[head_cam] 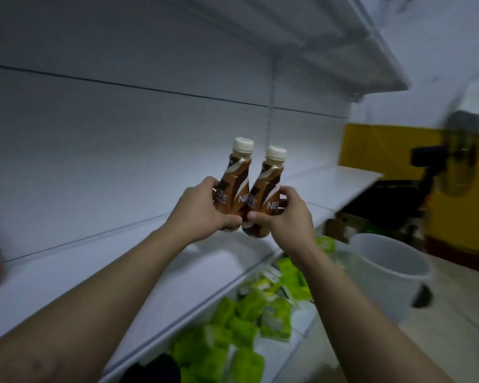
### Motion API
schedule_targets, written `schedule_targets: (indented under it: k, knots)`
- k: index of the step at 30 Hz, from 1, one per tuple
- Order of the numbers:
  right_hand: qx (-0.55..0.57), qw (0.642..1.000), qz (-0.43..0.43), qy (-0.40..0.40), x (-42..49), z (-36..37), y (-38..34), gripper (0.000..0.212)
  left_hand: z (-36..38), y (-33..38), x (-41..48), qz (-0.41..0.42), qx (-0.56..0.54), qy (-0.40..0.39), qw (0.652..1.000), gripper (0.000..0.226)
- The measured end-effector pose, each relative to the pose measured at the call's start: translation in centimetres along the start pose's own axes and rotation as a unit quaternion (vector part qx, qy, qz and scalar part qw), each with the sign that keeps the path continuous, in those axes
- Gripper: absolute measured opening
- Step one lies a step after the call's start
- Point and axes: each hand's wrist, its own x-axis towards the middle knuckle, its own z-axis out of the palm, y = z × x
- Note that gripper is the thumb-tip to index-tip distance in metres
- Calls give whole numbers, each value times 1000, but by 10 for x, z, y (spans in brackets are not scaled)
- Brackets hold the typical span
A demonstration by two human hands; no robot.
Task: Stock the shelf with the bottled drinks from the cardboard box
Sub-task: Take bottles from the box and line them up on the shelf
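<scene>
Two bare forearms reach into the frame from its lower edge, one from the bottom-left corner and one from the bottom-right. No sleeve, cuff or glove covers either arm as far back as the picture shows them. The left hand [198, 210] and the right hand [284, 217] are likewise uncovered, with no ring, watch, strap or bracelet to be seen at the fingers or wrists. The fingernails that show look short and unpainted, though the blur makes this hard to confirm. A few small darker marks sit on the left forearm near the bottom-left corner.
</scene>
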Motion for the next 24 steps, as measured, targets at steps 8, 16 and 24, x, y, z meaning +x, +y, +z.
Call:
schedule_targets:
  k: [8, 16, 24]
  knots:
    - [47, 977, 13, -210, -1, 134, -18, 53, -78, -93, -52, -139, 75, 70, 985, 79]
    - [28, 946, 17, -322, -6, 210, -42, 57, -121, -136, -82, -206, 154, 85, 963, 75]
    - [24, 937, 55, -345, -9, 246, -61, 61, -167, -131, -64, -179, 155, 206, 949, 84]
